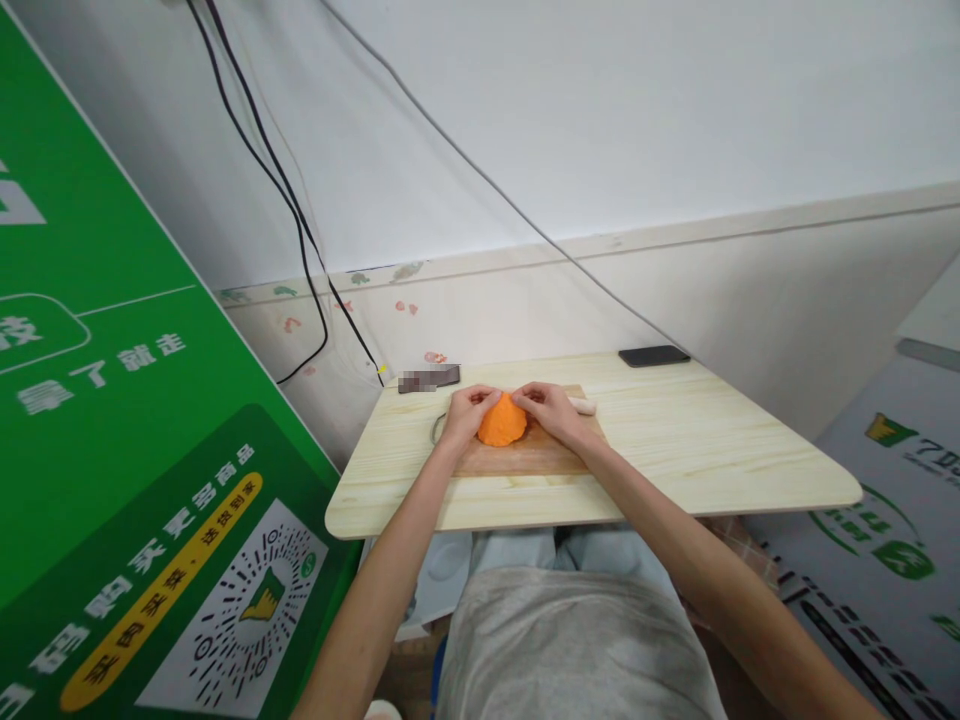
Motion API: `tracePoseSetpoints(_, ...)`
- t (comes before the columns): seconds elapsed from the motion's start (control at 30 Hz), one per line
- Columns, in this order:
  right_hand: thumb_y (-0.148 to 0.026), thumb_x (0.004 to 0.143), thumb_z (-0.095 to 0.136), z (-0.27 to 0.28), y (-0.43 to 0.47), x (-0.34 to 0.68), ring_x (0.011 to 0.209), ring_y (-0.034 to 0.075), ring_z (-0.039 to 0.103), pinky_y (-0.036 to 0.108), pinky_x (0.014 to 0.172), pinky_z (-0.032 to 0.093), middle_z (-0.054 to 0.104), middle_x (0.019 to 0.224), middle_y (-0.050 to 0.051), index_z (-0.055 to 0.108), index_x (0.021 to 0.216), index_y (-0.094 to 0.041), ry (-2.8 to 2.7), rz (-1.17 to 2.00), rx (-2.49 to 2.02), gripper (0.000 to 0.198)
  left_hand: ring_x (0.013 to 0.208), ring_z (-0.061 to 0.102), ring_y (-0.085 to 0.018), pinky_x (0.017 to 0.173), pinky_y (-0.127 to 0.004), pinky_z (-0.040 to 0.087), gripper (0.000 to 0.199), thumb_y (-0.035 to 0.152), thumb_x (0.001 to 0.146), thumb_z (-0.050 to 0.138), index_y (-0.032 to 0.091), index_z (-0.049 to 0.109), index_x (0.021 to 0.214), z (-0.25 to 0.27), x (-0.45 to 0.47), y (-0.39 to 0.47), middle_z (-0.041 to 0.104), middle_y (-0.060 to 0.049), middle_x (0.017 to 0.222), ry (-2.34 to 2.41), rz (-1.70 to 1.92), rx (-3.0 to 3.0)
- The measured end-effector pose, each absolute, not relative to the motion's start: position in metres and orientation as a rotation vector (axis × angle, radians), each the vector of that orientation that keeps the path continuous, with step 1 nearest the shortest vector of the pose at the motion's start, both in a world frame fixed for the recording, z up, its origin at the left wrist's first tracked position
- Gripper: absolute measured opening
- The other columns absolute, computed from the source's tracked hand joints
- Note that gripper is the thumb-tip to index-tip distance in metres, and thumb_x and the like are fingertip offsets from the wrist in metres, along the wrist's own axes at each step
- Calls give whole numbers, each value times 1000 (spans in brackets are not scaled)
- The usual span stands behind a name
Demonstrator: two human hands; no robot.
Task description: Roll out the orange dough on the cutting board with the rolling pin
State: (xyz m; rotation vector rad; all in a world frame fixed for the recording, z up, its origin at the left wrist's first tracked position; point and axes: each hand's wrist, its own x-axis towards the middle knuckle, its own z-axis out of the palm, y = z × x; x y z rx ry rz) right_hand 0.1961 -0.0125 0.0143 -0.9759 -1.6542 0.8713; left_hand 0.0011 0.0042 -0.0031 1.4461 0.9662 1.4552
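A flattened orange piece of dough or modelling clay [502, 421], narrow at the top and with an uneven lower edge, hangs over the wooden board [555, 461]. My left hand [471, 408] pinches its upper left edge between thumb and fingers. On the other side, my right hand [551, 408] grips the upper right edge the same way. A pale wooden rod, like a rolling pin [583, 406], lies on the board, partly hidden behind my right hand. At the board's left side a metal loop [436, 428] shows beside my left wrist.
The board rests on a light wood-grain table [720, 450] against the wall. One dark phone [654, 356] lies at the back right, another phone-like object [448, 375] at the back left. Black cables [300, 225] hang on the left. A green panel [150, 400] stands left, a grey one [885, 480] right.
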Motion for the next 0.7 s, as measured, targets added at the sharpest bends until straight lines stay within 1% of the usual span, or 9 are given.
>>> tracePoseSetpoints(0.2,-38,86,69,14,-15,193,78,22,70,34,74,56,79,86,7,76,86,-19,-1671,759,-1025,20,82,71,-22,81,-35,56,35,48,71,88,16,82,84,-3,0,4,81,-10,90,973,1450,1456)
tracePoseSetpoints(0.27,-36,90,66,14,-17,192,78,22,70,35,75,56,79,88,7,77,89,-19,-1682,677,-1047,20,81,71,-22,80,-35,56,34,47,73,87,16,82,84,-3,1,3,81,-10,89,992,1459,1457)
tracePoseSetpoints(0.33,-33,93,62,15,-18,192,80,23,70,36,79,56,79,90,8,77,92,-20,-1750,524,-1069,20,80,70,-21,79,-34,56,31,46,75,85,16,82,83,-2,2,2,80,-9,87,1003,1457,1495)
tracePoseSetpoints(0.47,-29,99,54,26,-19,205,91,26,70,39,88,52,78,96,11,78,96,-21,-1886,158,-1147,25,80,72,-21,77,-34,57,27,43,76,85,17,81,84,-3,5,0,80,-10,88,1003,1417,1599)
tracePoseSetpoints(0.57,-23,96,55,37,-22,222,103,27,69,40,94,49,79,107,11,79,103,-22,-1979,20,-1250,25,79,73,-21,74,-33,57,27,42,77,86,17,81,88,-5,8,-2,80,-10,89,1033,1398,1632)
tracePoseSetpoints(0.63,-24,94,58,41,-24,232,108,29,67,42,96,47,79,111,10,80,101,-23,-2097,-65,-1360,23,80,72,-22,78,-35,57,23,40,81,84,18,80,86,-7,10,-1,79,-10,89,1025,1392,1697)
tracePoseSetpoints(0.7,-25,93,61,41,-26,240,112,30,66,41,94,46,78,118,11,80,110,-23,-2207,-125,-1439,25,84,71,-23,84,-37,56,18,37,86,78,19,80,83,-7,11,-1,79,-10,89,1013,1417,1802)
